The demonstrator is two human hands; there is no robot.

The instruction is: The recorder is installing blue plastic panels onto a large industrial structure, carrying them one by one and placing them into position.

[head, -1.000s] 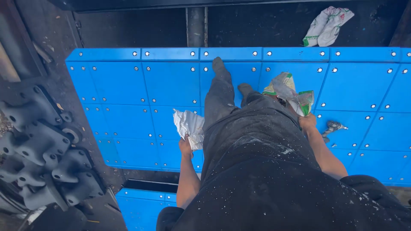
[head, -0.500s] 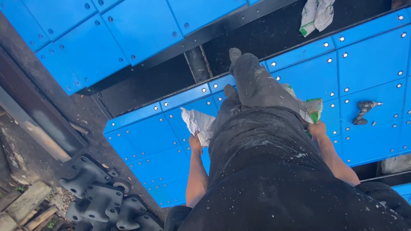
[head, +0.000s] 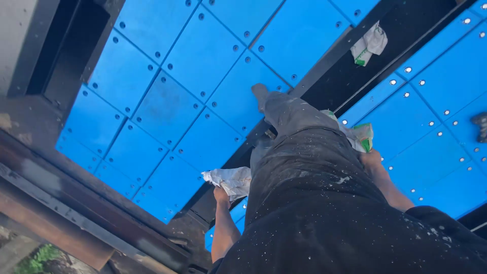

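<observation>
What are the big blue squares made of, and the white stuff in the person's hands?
The blue panels look like smooth hard plastic, maybe painted board: even colour, dull sheen, rows of bolt holes. The white bundle in the left hand looks like crumpled cloth or thin plastic sheet, creased and floppy. The right hand holds a similar white and green bundle.

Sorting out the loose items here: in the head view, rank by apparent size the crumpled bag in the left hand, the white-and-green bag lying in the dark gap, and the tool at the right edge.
1. Crumpled bag in the left hand: largest, though nearest the camera.
2. White-and-green bag in the dark gap: slightly smaller, but farther off, so unsure.
3. Tool: smallest, cut off by the frame.
</observation>
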